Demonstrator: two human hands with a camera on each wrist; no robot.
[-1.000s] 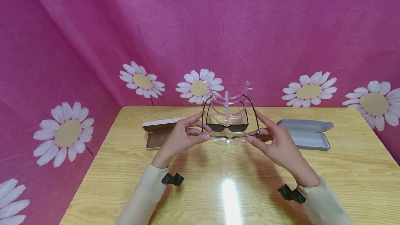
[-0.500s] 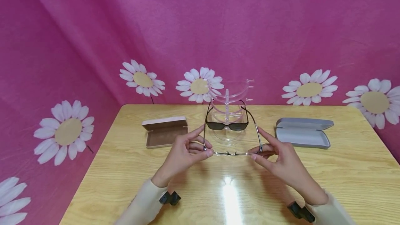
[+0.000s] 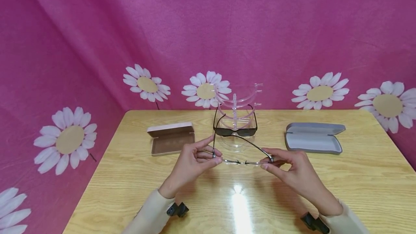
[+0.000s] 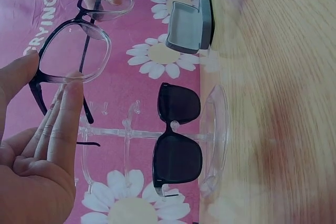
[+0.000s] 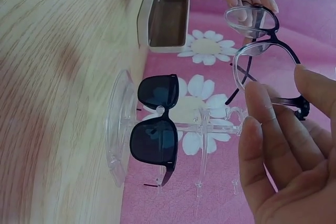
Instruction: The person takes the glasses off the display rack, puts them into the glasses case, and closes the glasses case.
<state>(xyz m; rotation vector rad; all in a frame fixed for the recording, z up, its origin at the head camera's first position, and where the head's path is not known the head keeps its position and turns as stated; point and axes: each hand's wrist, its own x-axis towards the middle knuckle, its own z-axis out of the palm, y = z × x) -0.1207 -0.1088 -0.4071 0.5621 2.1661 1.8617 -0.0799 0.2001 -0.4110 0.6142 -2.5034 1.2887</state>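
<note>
Eyeglasses with clear lenses and a dark upper rim [image 3: 242, 162] are held in front of the display stand. My left hand [image 3: 193, 161] pinches their left end between thumb and fingers, with that temple pointing away from me. At the other end, my right hand [image 3: 299, 169] grips the corner by the hinge, and the right temple slants inward across the lenses. Both lenses show in the left wrist view, joined by a dark bridge [image 4: 80, 20]. Behind them, black sunglasses [image 3: 246, 132] sit on the lowest tier of a clear stand [image 3: 234, 100].
A brown case [image 3: 172, 143] lies with its lid raised at the left of the stand. Another case, grey-blue [image 3: 315, 142], lies with its lid up on the right. The wooden table [image 3: 208, 205] ends at a pink curtain [image 3: 260, 28] with daisies.
Both hands have drawn the eyeglasses from the stand toward me and lower. In the last half second, the right temple has swung inward, while the left one still points forward.
</note>
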